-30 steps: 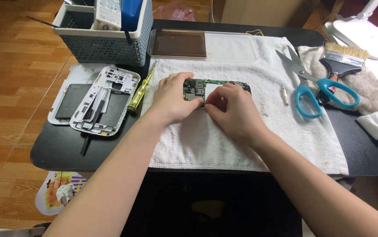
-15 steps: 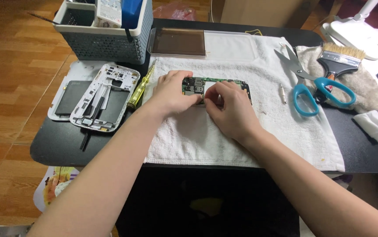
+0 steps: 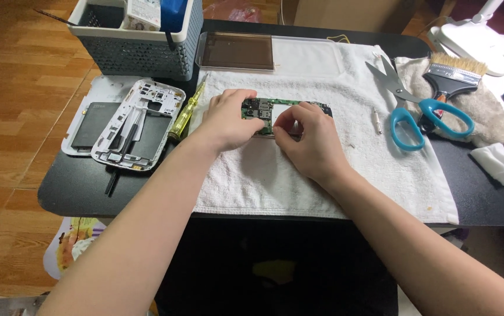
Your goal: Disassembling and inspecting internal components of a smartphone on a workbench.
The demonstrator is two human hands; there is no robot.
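1. Since half a second ago, little is seen to have changed: both hands have stayed on the opened phone, and the right fingertips have been drawn slightly closer over the green circuit board. From this it is judged that fine work on the board is under way, with no part lifted out yet.

2. The left hand is laid on the phone's left end, fingers curled and pressed down so that the phone is steadied; nothing is enclosed in it.

3. The right hand is bunched at the board's middle, thumb and forefinger brought together in a pinch. Whether a small part is held between them cannot be told.

4. The phone lies on the white towel at the centre of the table, between the two hands.

5. At 9 o'clock from the phone a yellow screwdriver is seen, and further on a white phone frame. At 3 o'clock blue-handled scissors and a brush are laid. At 11 o'clock a grey basket stands.
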